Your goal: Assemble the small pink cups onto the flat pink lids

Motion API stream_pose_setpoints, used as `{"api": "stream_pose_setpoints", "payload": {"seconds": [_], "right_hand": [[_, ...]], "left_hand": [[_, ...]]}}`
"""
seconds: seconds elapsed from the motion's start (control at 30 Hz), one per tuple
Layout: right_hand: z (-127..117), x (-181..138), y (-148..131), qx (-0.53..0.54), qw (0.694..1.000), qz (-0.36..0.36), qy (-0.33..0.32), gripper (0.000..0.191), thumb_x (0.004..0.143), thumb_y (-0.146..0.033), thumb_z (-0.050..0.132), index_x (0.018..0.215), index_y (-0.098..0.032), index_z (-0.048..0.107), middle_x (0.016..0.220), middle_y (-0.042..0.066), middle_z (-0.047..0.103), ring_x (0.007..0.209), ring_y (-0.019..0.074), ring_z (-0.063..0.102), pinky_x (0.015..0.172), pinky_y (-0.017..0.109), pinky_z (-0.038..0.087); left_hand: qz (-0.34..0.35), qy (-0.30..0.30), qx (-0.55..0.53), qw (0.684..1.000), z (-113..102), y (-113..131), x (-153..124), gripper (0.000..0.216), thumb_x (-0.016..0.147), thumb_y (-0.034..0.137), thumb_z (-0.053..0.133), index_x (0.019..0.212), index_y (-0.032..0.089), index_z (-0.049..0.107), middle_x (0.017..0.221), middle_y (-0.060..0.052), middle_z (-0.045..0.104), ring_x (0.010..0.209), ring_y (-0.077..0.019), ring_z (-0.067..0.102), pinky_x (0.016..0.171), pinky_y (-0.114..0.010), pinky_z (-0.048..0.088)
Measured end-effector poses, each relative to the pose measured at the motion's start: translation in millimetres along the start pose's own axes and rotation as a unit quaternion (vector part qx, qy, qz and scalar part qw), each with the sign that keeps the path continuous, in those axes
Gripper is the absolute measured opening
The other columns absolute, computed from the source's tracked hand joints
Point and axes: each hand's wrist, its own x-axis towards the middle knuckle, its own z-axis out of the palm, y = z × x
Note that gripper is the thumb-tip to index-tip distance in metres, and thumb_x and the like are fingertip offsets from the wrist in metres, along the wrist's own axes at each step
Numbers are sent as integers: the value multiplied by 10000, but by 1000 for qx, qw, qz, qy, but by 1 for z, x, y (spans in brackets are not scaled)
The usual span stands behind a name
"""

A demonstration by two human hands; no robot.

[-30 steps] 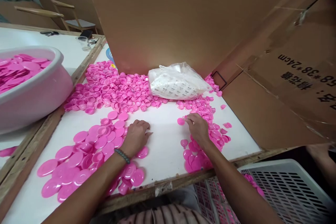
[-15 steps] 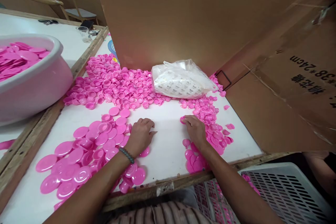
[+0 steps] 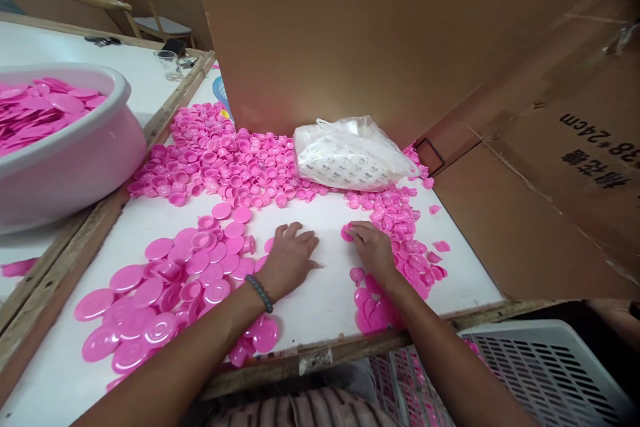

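My left hand (image 3: 290, 259), a beaded bracelet at its wrist, hovers low over the white tabletop with its fingers apart and nothing seen in them. Beside it spreads a loose pile of pink toy plates (image 3: 148, 293) and cups, partly hidden under the left forearm. My right hand (image 3: 374, 250) is closed at the fingertips on a small round pink plastic piece (image 3: 346, 232); its exact kind is unclear. Close to that wrist lie several pink lid-like pieces (image 3: 375, 312). Small pink parts (image 3: 393, 213) form a strip beyond the right hand.
Pink toy cups (image 3: 240, 163) are heaped along the back. A plastic bag of white printed packets (image 3: 350, 155) rests there against tall cardboard (image 3: 320, 33). At left stands a large tub (image 3: 75, 160) of pink discs. A grey basket (image 3: 555, 360) sits below the table's right front edge.
My left hand has moved right, away from the plate pile, and its fingers have spread. The right hand keeps its pinch on the small pink piece. The view has shifted slightly.
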Motion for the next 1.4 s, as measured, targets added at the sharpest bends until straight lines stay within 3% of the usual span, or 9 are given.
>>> {"api": "stream_pose_setpoints", "payload": {"seconds": [0.17, 0.4, 0.53, 0.67, 0.83, 0.93, 1.03, 1.17, 1.4], "right_hand": [[3, -11, -4, -37, 998, -54, -21, 283, 878, -190, 403, 909, -208, 684, 1015, 36, 644, 916, 148, 600, 797, 297, 508], [5, -24, 0, -8, 998, -53, -15, 284, 873, -196, 404, 972, -211, 671, 1057, 52, 635, 950, 152, 599, 844, 318, 502], [-1, -18, -4, 29, 999, -17, -21, 252, 850, -209, 442, 890, -222, 690, 1017, 41, 652, 917, 163, 609, 833, 339, 501], [-2, -7, -22, 153, 980, 115, -53, 203, 794, -332, 535, 771, -194, 681, 806, 29, 683, 779, 173, 628, 737, 325, 518], [21, -7, -47, 315, 898, 237, -196, 303, 818, -400, 478, 753, -144, 625, 652, 28, 647, 591, 151, 619, 589, 283, 515], [25, -12, -53, 221, 941, 180, -186, 270, 859, -310, 409, 877, -162, 635, 695, 26, 641, 570, 134, 601, 578, 272, 491], [18, -15, -54, 101, 984, 16, -148, 276, 839, -263, 471, 1082, -207, 592, 888, 44, 625, 697, 136, 586, 662, 273, 463], [10, -10, -55, 33, 969, -102, -223, 245, 807, -232, 549, 1044, -240, 609, 817, 13, 599, 708, 129, 549, 627, 230, 408], [13, 19, -59, -36, 943, -92, -316, 181, 791, -303, 574, 683, -182, 652, 619, 18, 594, 589, 128, 519, 543, 221, 318]], "left_hand": [[101, -46, -6, 994, 24, 21, 16, 514, 695, 498, 622, 1095, 188, 526, 1141, -94, 574, 1202, -334, 333, 950, -539, 223], [80, -45, -11, 996, 37, 27, 16, 623, 701, 504, 614, 1214, 196, 440, 1206, -106, 533, 1192, -328, 358, 942, -552, 245], [65, -55, -30, 996, 29, 28, 17, 492, 727, 438, 615, 1136, 194, 492, 1117, -96, 580, 1154, -313, 397, 914, -508, 300], [-28, -16, -89, 995, 13, 21, 18, 302, 788, 243, 557, 1078, 184, 499, 991, -76, 612, 991, -225, 518, 789, -337, 411], [-173, -21, -222, 959, -4, 5, 15, 133, 740, 214, 583, 862, 189, 536, 738, 3, 643, 664, -138, 591, 573, -227, 417], [-262, -62, -275, 923, -10, -2, 15, 108, 731, 256, 598, 750, 173, 531, 603, 6, 625, 538, -122, 582, 512, -212, 414], [-309, -90, -302, 897, -11, -6, 18, 141, 700, 235, 637, 746, 166, 523, 574, 2, 629, 496, -116, 593, 512, -202, 432], [-318, -129, -295, 892, -10, -10, 27, 201, 637, 206, 687, 756, 162, 531, 590, -13, 650, 519, -134, 622, 528, -199, 451], [-359, -207, -285, 865, -17, -16, 41, 177, 571, 92, 675, 624, 140, 513, 507, -50, 619, 536, -200, 639, 513, -238, 476]]}}
